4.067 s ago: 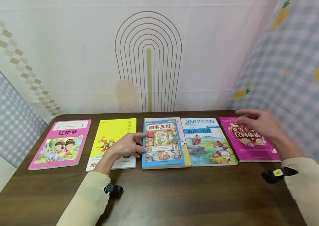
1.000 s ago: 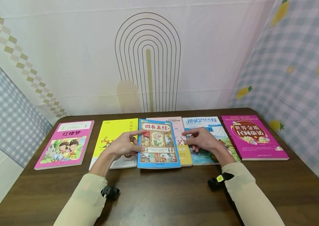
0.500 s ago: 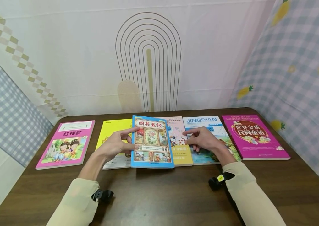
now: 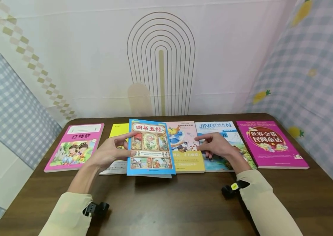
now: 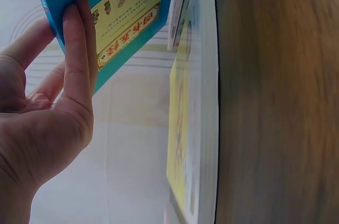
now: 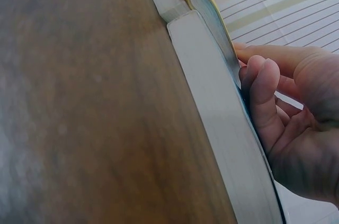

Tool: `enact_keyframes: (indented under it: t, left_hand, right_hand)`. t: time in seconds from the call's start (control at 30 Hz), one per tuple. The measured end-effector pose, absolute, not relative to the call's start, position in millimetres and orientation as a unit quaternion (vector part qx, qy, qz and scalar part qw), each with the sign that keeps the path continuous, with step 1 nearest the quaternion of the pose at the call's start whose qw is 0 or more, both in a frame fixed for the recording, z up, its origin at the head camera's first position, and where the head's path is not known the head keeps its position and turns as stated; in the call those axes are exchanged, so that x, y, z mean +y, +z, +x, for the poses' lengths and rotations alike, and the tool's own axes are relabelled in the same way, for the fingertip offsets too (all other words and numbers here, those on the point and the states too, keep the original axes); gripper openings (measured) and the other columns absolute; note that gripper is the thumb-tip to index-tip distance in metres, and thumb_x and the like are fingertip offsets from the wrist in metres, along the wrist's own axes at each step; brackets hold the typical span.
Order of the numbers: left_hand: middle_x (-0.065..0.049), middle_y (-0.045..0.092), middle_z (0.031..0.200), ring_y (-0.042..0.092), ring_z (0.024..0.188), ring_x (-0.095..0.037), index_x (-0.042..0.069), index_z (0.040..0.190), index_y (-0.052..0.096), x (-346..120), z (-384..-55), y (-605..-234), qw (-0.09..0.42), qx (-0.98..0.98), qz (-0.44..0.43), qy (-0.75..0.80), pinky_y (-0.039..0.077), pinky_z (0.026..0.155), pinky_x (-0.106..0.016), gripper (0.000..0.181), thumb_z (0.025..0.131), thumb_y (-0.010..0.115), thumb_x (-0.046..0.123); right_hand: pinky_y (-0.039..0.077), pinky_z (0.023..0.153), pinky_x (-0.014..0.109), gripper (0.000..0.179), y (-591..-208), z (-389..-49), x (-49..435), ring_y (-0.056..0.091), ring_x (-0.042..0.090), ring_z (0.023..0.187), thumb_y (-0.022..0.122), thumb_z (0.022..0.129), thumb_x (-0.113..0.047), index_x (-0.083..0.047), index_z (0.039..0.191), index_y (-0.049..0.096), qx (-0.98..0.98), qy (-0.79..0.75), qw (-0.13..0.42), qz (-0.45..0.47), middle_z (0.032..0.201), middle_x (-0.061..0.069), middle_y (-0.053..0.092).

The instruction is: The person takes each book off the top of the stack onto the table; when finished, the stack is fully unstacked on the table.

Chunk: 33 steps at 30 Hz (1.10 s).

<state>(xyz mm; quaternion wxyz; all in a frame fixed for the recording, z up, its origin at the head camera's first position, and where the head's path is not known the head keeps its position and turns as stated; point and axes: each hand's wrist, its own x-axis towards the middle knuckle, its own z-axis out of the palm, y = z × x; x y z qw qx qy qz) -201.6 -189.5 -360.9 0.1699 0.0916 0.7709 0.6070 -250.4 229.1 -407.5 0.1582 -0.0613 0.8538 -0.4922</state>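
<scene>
My left hand (image 4: 109,154) holds a blue comic-style book (image 4: 150,147) by its left edge, thumb and forefinger on the cover. In the left wrist view, other fingers (image 5: 77,60) lie against its back cover, and it is raised and tilted above a yellow book (image 4: 119,130). To the right lies a pink-and-yellow book (image 4: 188,160), partly hidden by the blue one. At its right edge, the fingertips of my right hand (image 4: 217,146) pinch the edge. In the right wrist view, that hand's curled fingers (image 6: 265,83) sit low over the poetry book (image 4: 228,160).
A pink book (image 4: 74,147) lies at the left of the brown table (image 4: 166,203), and a magenta book (image 4: 272,147) at the right. A patterned cloth (image 4: 101,65) hangs behind, with checked cloth on both sides.
The right hand has come in from the magenta book to the pink-and-yellow book's edge. The left hand has lifted the blue book off it and moved it left, partly over the yellow book.
</scene>
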Motion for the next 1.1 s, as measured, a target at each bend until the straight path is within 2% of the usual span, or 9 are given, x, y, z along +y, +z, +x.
enact_keyframes:
  t: [0.13, 0.23, 0.37, 0.5, 0.6, 0.7, 0.83, 0.93, 1.1]
  left_hand:
    - [-0.009, 0.048, 0.099, 0.058, 0.085, -0.016, 0.027, 0.158, 0.051, -200.7, -195.1, -357.2, 0.150, 0.794, 0.082, 0.584, 0.058, 0.074, -0.030, 0.078, 0.089, 0.086, 0.016]
    - [-0.010, 0.049, 0.100, 0.056, 0.082, -0.016, 0.026, 0.159, 0.051, -211.0, -189.1, -353.4, 0.141, 0.802, 0.085, 0.575, 0.058, 0.074, -0.030, 0.078, 0.089, 0.085, 0.016]
    - [-0.009, 0.051, 0.099, 0.057, 0.085, -0.014, 0.021, 0.160, 0.048, -226.1, -179.7, -348.9, 0.133, 0.801, 0.095, 0.576, 0.062, 0.079, -0.029, 0.079, 0.090, 0.084, 0.014]
    - [-0.006, 0.051, 0.098, 0.050, 0.084, -0.014, 0.020, 0.161, 0.048, -242.2, -169.1, -345.6, 0.120, 0.808, 0.098, 0.568, 0.055, 0.069, -0.025, 0.078, 0.091, 0.083, 0.016]
    - [-0.004, 0.051, 0.097, 0.051, 0.085, -0.011, 0.017, 0.161, 0.046, -255.6, -159.8, -343.9, 0.112, 0.809, 0.107, 0.567, 0.050, 0.063, -0.026, 0.076, 0.094, 0.081, 0.015]
    - [-0.003, 0.055, 0.096, 0.064, 0.088, -0.006, 0.012, 0.162, 0.044, -271.2, -149.8, -341.5, 0.115, 0.789, 0.127, 0.590, 0.060, 0.071, -0.024, 0.073, 0.096, 0.075, 0.006]
    - [-0.004, 0.065, 0.105, 0.075, 0.095, -0.011, 0.013, 0.164, 0.040, -297.4, -134.7, -337.7, 0.135, 0.744, 0.158, 0.635, 0.066, 0.081, -0.034, 0.072, 0.100, 0.064, -0.007]
    - [-0.006, 0.071, 0.116, 0.077, 0.103, -0.016, 0.016, 0.166, 0.036, -320.7, -122.4, -338.1, 0.155, 0.710, 0.173, 0.665, 0.066, 0.084, -0.038, 0.073, 0.101, 0.055, -0.013]
    - [-0.005, 0.069, 0.114, 0.075, 0.105, -0.015, 0.016, 0.169, 0.027, -356.4, -102.2, -347.6, 0.168, 0.690, 0.194, 0.676, 0.065, 0.085, -0.037, 0.077, 0.102, 0.044, -0.019]
  right_hand:
    - [0.056, 0.053, 0.030, 0.051, -407.8, -249.0, 230.3, 0.060, 0.015, 0.055, 0.078, 0.097, -0.021, -0.006, 0.143, 0.065, 0.855, -0.491, 0.157, -0.061, 0.080, 0.010, 0.067]
    - [0.056, 0.053, 0.031, 0.051, -408.0, -248.1, 231.0, 0.061, 0.015, 0.055, 0.078, 0.097, -0.021, -0.006, 0.144, 0.065, 0.855, -0.490, 0.156, -0.062, 0.080, 0.010, 0.067]
    - [0.056, 0.053, 0.031, 0.051, -407.5, -247.8, 231.8, 0.061, 0.015, 0.055, 0.079, 0.097, -0.022, -0.007, 0.144, 0.065, 0.856, -0.489, 0.155, -0.061, 0.081, 0.010, 0.067]
    - [0.055, 0.052, 0.030, 0.052, -406.6, -248.3, 231.2, 0.061, 0.015, 0.055, 0.079, 0.096, -0.023, -0.007, 0.144, 0.065, 0.857, -0.489, 0.154, -0.057, 0.081, 0.009, 0.067]
    - [0.055, 0.052, 0.029, 0.052, -406.8, -248.7, 230.6, 0.060, 0.014, 0.055, 0.079, 0.096, -0.023, -0.007, 0.144, 0.065, 0.857, -0.488, 0.156, -0.057, 0.080, 0.008, 0.066]
    - [0.055, 0.052, 0.029, 0.052, -407.1, -248.7, 230.3, 0.060, 0.014, 0.055, 0.080, 0.096, -0.022, -0.006, 0.144, 0.065, 0.856, -0.490, 0.157, -0.057, 0.079, 0.009, 0.066]
    - [0.055, 0.052, 0.029, 0.052, -406.1, -248.5, 229.2, 0.061, 0.015, 0.055, 0.079, 0.096, -0.022, -0.006, 0.144, 0.065, 0.855, -0.491, 0.158, -0.062, 0.080, 0.010, 0.067]
    - [0.056, 0.053, 0.030, 0.053, -404.7, -248.4, 228.1, 0.061, 0.015, 0.056, 0.079, 0.096, -0.022, -0.006, 0.144, 0.064, 0.856, -0.488, 0.159, -0.066, 0.081, 0.009, 0.067]
    - [0.056, 0.053, 0.031, 0.053, -404.2, -248.6, 228.2, 0.060, 0.015, 0.055, 0.079, 0.097, -0.021, -0.005, 0.145, 0.064, 0.854, -0.491, 0.161, -0.067, 0.080, 0.009, 0.067]
